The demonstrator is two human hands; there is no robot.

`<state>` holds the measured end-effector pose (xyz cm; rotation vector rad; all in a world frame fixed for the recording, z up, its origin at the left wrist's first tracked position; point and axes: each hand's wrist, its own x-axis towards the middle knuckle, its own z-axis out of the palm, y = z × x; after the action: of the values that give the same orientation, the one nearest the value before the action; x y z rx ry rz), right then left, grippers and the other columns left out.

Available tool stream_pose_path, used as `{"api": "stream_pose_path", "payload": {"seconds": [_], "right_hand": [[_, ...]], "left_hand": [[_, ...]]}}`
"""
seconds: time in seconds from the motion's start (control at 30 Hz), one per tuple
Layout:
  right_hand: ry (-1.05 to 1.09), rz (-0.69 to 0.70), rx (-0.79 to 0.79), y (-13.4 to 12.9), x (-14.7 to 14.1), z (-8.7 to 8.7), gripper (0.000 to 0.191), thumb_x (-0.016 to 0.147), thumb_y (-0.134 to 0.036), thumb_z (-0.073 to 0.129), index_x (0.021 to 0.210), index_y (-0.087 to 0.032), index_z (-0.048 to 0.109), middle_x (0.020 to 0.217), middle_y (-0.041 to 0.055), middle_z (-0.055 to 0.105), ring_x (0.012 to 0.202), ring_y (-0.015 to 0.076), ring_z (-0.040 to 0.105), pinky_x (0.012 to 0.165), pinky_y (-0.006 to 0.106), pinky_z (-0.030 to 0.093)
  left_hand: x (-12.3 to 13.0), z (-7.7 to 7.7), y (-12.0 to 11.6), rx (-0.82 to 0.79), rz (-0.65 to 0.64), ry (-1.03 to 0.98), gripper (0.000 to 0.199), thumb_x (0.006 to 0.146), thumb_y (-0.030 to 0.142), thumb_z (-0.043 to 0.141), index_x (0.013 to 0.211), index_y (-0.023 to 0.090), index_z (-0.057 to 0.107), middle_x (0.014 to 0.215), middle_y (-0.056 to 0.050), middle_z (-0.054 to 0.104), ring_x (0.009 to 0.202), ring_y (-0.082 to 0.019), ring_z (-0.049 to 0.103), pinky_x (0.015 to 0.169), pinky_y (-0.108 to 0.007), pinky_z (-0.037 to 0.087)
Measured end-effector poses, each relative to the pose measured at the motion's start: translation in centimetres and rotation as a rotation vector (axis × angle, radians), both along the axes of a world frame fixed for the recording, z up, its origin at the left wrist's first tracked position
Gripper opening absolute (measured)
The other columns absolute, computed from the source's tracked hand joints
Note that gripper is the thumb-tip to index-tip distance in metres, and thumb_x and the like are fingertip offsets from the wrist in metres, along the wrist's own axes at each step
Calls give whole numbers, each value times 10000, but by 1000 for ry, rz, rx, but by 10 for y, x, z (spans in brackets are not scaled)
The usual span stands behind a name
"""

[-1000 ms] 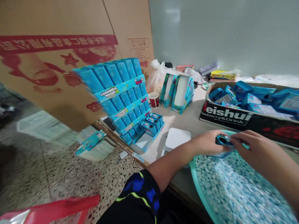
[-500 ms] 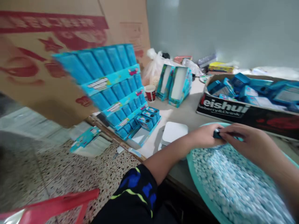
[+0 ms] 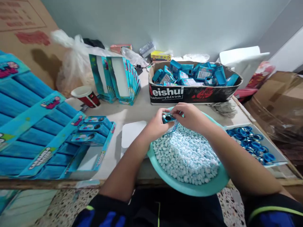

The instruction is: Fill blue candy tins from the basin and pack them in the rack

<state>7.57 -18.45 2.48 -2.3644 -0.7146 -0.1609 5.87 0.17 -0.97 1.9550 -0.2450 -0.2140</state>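
Note:
My left hand [image 3: 159,124] is closed around a small blue box [image 3: 168,118] with a dark round hole in its upper face. Over the box's right end, my right hand [image 3: 188,115] has its fingers pinched together; what they grip, if anything, is hidden. Both hands are above the far side of a turquoise basin [image 3: 189,189], which holds a heap of small pale blue and white pellets [image 3: 189,157], like candies. A clear bluish plastic piece [image 3: 172,129] lies on the heap just under my left hand, partly covered by it.
Left stands a tiered blue display [image 3: 30,123] with several boxes in its front tray. A white flat-topped device [image 3: 132,134] sits beside the basin. Behind are a carton [image 3: 189,94] of blue boxes, folded display trays [image 3: 123,78] and a paper cup [image 3: 91,99]. A tray [image 3: 279,162] of blue rings lies right.
My view has swung right, bringing the basin to the middle and the ring tray into sight. Both hands stay together at the small blue box, whose hole now shows.

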Motion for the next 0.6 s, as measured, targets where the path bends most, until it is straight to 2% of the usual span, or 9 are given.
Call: {"api": "stream_pose_path", "payload": {"seconds": [0.13,0.27,0.37,0.47,0.6], "right_hand": [[73,60,74,4,-4,2,197,859,-76,583,890,-187,744,918,45,735,804,164,641,730,292,489],[153,95,105,10,-11,7,205,895,-113,562,930,-194,747,951,42,759,827,169,656,752,299,504],[90,115,134,13,-12,7,271,901,-94,513,954,-201,756,966,52,732,855,175,646,760,305,506],[-22,185,154,13,-11,2,319,897,-87,489,965,-204,777,998,78,687,891,188,634,787,323,513],[-82,215,58,11,-10,-1,321,902,-101,492,972,-195,791,1003,93,688,950,209,645,848,344,509]], "left_hand": [[-2,1,0,13,35,19,496,811,294,748,1233,206,503,1126,-83,682,922,-222,644,768,-328,471],[-3,1,1,-22,-12,-32,426,812,239,711,1209,193,564,1126,-73,698,979,-239,656,778,-302,475],[-2,3,-1,-72,-66,-65,431,787,176,698,1212,179,628,1127,-68,718,1033,-259,668,795,-287,498],[0,5,-2,-134,-141,-124,420,772,101,662,1188,162,673,1162,-66,728,1130,-279,661,893,-300,516],[2,2,0,-151,-48,-63,454,807,153,706,1258,158,652,1214,-77,725,1158,-278,661,922,-313,528]]}}
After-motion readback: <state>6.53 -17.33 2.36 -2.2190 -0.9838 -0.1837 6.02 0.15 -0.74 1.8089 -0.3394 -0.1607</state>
